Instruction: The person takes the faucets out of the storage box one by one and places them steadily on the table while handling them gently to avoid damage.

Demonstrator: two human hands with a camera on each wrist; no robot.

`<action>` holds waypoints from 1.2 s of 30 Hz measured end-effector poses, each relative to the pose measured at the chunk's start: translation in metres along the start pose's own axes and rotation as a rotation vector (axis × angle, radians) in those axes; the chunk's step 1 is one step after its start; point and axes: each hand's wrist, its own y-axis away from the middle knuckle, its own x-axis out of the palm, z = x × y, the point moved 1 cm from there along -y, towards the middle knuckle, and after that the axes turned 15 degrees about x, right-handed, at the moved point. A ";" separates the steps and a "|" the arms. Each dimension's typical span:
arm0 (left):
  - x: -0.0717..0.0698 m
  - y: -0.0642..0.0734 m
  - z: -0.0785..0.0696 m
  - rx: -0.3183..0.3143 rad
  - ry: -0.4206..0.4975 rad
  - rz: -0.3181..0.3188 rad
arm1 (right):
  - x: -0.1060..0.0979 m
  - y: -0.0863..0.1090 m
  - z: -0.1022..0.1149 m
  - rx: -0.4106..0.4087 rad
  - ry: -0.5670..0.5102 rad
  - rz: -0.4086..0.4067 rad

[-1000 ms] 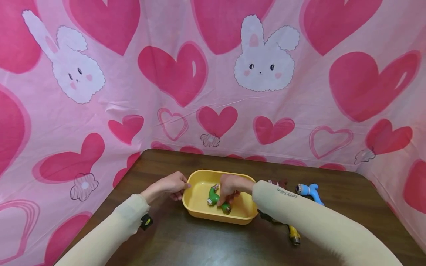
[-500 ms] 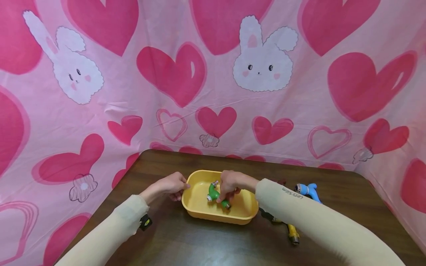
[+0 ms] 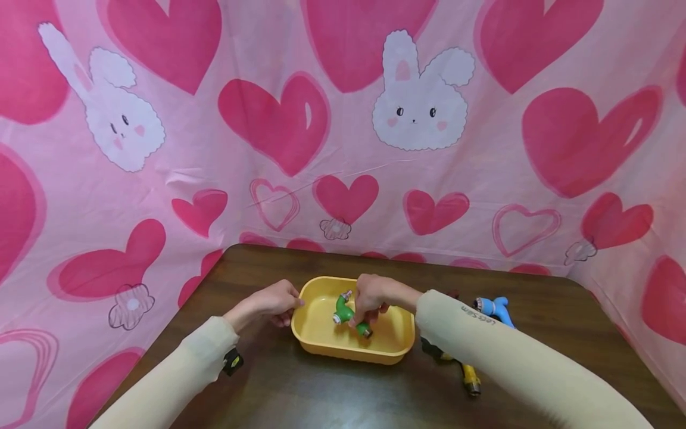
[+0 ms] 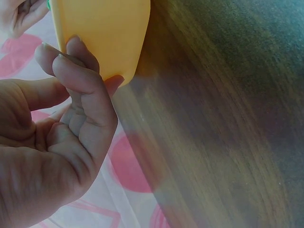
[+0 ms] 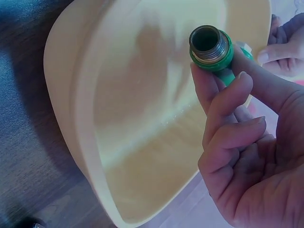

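A yellow plastic basin (image 3: 351, 356) stands on the brown table. At its left end my left hand (image 3: 273, 302) pinches the rim, thumb on the inner side and fingers outside. In the left wrist view, the left fingers (image 4: 83, 71) curl against the basin's outer wall. My right hand (image 3: 371, 298) reaches over the far rim and grips a green branched pipe fitting (image 3: 343, 311) inside the basin. The right wrist view shows the fitting's threaded metal end (image 5: 209, 45) between thumb and fingers, over the basin floor. My right hand hides part of its middle.
Right of the basin lie a blue fitting (image 3: 495, 308) and a yellow fitting (image 3: 471, 380). A dark red piece (image 3: 452, 294) shows partly behind the right sleeve (image 3: 482, 333). Pink heart-patterned cloth (image 3: 343, 149) hangs around the table (image 3: 257, 256).
My right hand has shifted slightly toward the far rim, and the green fitting has lifted and turned a little with it. The left hand keeps its hold on the rim.
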 end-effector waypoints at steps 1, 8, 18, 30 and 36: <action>0.000 0.000 0.000 -0.003 0.002 -0.001 | -0.001 0.001 0.000 -0.002 0.001 -0.001; 0.001 -0.001 0.000 0.003 0.011 0.001 | -0.002 0.005 -0.003 -0.006 0.004 -0.009; 0.002 0.001 0.000 0.012 0.021 -0.015 | -0.002 0.011 -0.011 -0.023 -0.004 -0.004; 0.002 0.000 0.002 0.010 0.029 -0.036 | -0.004 0.012 -0.018 -0.019 -0.012 -0.009; 0.004 0.000 0.003 0.012 0.031 -0.032 | -0.005 0.015 -0.022 -0.024 -0.014 -0.021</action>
